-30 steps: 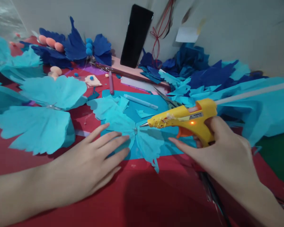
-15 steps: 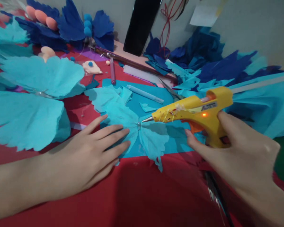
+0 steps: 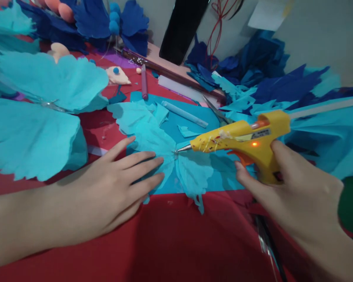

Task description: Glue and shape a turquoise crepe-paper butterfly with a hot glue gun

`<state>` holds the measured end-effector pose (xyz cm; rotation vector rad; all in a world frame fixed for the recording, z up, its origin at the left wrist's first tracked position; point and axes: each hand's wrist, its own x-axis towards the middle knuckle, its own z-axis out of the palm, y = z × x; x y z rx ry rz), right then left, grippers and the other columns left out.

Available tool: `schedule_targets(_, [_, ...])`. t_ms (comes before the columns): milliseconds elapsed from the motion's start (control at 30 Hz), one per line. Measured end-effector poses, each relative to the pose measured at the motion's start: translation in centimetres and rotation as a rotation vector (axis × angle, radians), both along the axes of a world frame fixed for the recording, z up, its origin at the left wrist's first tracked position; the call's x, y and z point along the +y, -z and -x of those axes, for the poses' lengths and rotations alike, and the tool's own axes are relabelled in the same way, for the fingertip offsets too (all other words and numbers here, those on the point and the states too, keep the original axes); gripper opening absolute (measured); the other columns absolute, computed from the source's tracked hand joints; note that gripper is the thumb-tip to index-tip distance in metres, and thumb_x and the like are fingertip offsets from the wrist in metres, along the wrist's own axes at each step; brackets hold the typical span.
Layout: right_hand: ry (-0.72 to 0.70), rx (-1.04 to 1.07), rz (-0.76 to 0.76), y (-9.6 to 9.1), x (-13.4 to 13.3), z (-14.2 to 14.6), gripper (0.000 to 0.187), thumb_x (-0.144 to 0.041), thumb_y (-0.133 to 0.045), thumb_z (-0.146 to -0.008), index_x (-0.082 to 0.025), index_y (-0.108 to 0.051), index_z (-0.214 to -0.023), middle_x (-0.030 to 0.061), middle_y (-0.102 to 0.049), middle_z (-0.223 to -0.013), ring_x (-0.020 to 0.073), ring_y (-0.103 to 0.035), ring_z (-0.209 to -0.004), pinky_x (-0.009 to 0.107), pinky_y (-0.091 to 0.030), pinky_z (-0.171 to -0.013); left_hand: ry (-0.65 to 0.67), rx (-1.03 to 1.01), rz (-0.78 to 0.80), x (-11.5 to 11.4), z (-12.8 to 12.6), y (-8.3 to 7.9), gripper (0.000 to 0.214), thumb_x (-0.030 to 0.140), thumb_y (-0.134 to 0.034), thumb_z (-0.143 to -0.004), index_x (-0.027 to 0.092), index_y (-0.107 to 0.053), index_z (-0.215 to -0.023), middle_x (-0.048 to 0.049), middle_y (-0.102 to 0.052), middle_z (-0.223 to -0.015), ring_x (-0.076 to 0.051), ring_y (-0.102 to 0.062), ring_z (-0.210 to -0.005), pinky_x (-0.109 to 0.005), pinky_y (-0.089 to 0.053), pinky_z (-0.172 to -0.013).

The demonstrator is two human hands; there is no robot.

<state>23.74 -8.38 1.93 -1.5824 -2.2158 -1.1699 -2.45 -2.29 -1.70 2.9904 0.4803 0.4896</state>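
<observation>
My right hand grips a yellow hot glue gun by its handle, its orange lamp lit. The metal nozzle points left and touches the pinched centre of a light blue crepe paper butterfly lying on a blue sheet. Flat on the butterfly's left wing rests my left hand, fingers stretched out and pressing the paper down. The right wing lies free under the gun.
Larger light blue paper wings spread at the left. Dark blue paper shapes pile at the back and right. A glue stick, a purple pen, scissors and a black phone lie beyond. A red cloth covers the table.
The view has shifted down and closer. The glue gun has risen slightly and its nozzle stays at the butterfly's centre. My left hand keeps pressing the wing.
</observation>
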Motion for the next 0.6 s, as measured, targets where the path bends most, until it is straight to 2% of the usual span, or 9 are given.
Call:
schedule_targets(167, [0.023,0.022,-0.008,0.06,-0.14,0.01,0.024,-0.037,-0.043,-0.084,-0.016,-0.052,-0.076,-0.0035,-0.035,-0.048,0.0088,-0.034,-0.041,0.022,-0.022,-0.036,0.004,-0.008,-0.004,-0.04,-0.11,-0.01,0.038,0.028,-0.026,-0.092,0.024,-0.06,-0.108,-0.002,-0.059,-0.122,-0.022,-0.054,-0.111,-0.045,-0.025,-0.105])
schedule_targets(267, [-0.019,0.033,0.008,0.35,-0.12,0.02,0.023,-0.035,-0.044,-0.084,-0.015,-0.052,-0.076,-0.0036,-0.034,-0.048,0.009,-0.033,-0.041,0.022,-0.022,-0.037,0.001,-0.008,-0.013,-0.01,-0.12,-0.05,0.038,0.028,-0.025,-0.093,0.024,-0.06,-0.107,-0.002,-0.059,-0.122,-0.022,-0.054,-0.111,-0.045,-0.023,-0.105])
schedule_targets(433, [-0.012,0.027,-0.002,0.6,-0.08,-0.02,0.023,-0.032,-0.047,-0.083,-0.01,-0.054,-0.082,-0.0011,-0.043,-0.052,0.0089,-0.036,-0.042,0.023,-0.025,-0.037,-0.001,-0.009,-0.013,-0.07,-0.1,-0.11,0.038,0.028,-0.025,-0.093,0.023,-0.059,-0.11,-0.0022,-0.059,-0.122,-0.022,-0.054,-0.111,-0.043,-0.019,-0.106])
schedule_targets(600, [0.004,0.029,0.027,0.46,-0.16,-0.04,0.021,-0.032,-0.045,-0.083,-0.013,-0.054,-0.086,-0.0004,-0.048,-0.054,0.0098,-0.041,-0.043,0.024,-0.026,-0.039,-0.004,-0.013,-0.01,-0.12,-0.08,-0.13,0.038,0.028,-0.025,-0.093,0.023,-0.059,-0.109,-0.002,-0.059,-0.121,-0.022,-0.055,-0.11,-0.044,-0.02,-0.106])
